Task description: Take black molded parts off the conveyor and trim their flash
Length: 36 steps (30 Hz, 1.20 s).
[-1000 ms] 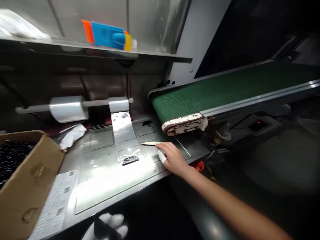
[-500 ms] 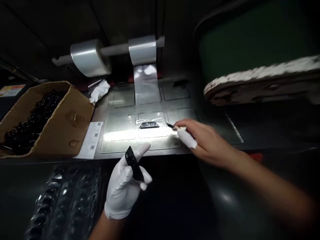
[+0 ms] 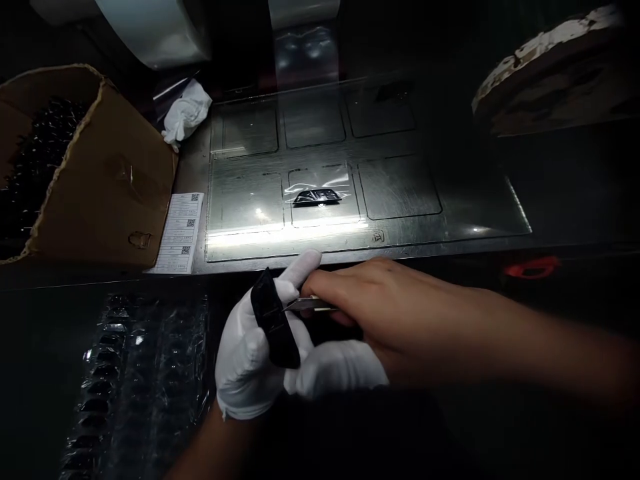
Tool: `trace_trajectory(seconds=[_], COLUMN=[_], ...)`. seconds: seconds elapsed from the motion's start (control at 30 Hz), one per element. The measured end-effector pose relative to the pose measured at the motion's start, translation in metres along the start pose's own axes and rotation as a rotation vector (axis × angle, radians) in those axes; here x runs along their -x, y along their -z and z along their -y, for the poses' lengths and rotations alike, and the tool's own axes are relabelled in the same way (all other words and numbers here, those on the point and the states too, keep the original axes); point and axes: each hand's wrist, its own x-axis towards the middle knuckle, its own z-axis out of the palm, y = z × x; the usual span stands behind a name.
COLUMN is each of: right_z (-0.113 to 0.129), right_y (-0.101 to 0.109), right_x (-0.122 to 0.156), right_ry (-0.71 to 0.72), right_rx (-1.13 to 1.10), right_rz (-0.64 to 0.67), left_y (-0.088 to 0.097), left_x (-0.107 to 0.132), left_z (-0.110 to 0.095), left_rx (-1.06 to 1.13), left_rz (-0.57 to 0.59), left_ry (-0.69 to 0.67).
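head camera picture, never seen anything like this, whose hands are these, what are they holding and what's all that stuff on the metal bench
This view comes from a camera worn on a person's head, looking down at their own two hands; there is no robot. The left hand, in a white glove, pinches a small flat black plastic piece. The bare right hand holds a thin metal-tipped tool, its tip at or very near that piece. Beyond them lies a shiny metal work plate with rectangular recesses; in one sits a black part under clear film. To the left are a brown cardboard box of dark parts, a white label sheet with printed codes and a crumpled white cloth. A clear plastic tray lies bottom left.
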Motion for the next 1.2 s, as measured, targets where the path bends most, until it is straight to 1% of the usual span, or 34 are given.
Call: trace_trajectory(seconds=[0.17, 0.27, 0.33, 0.47, 0.6, 0.7, 0.8, 0.9, 1.0, 1.13, 1.2], right_z=[0.009, 0.01, 0.01, 0.009, 0.006, 0.004, 0.002, -0.001, -0.005, -0.008, -0.008], right_y=[-0.009, -0.015, -0.018, -0.02, -0.02, -0.02, -0.021, -0.022, -0.021, -0.02, -0.021], right_x=[-0.006, -0.006, -0.005, -0.003, -0.002, 0.0, 0.002, 0.004, 0.006, 0.008, 0.009], right_ry=[-0.052, -0.039, -0.027, -0.052, -0.075, -0.069, -0.072, -0.078, -0.071, -0.085, -0.087], right_rx=[0.076, 0.078, 0.131, 0.23, 0.241, 0.229, 0.227, 0.236, 0.261, 0.303, 0.285], right_rz=[0.003, 0.008, -0.008, -0.005, -0.009, -0.025, -0.033, -0.051, -0.056, -0.031, -0.026], left_y=[0.006, 0.008, 0.008, 0.008, 0.009, 0.005, 0.0, -0.004, -0.006, -0.009, -0.013], left_x=[0.007, 0.01, 0.012, 0.014, 0.013, 0.01, 0.007, 0.004, 0.002, -0.001, -0.003], left_z=[-0.001, 0.001, 0.002, 0.001, -0.002, -0.001, 0.002, 0.004, 0.006, 0.008, 0.009], left_rx=[0.033, 0.063, 0.084, 0.079, 0.021, 0.021, 0.048, 0.053, 0.023, 0.006, 0.016], left_rz=[0.033, 0.033, 0.033, 0.043, -0.021, 0.001, 0.034, 0.004, -0.02, -0.018, -0.014], left_ry=[0.005, -0.029, -0.04, 0.01, 0.055, 0.071, 0.057, 0.036, 0.044, 0.04, 0.026])
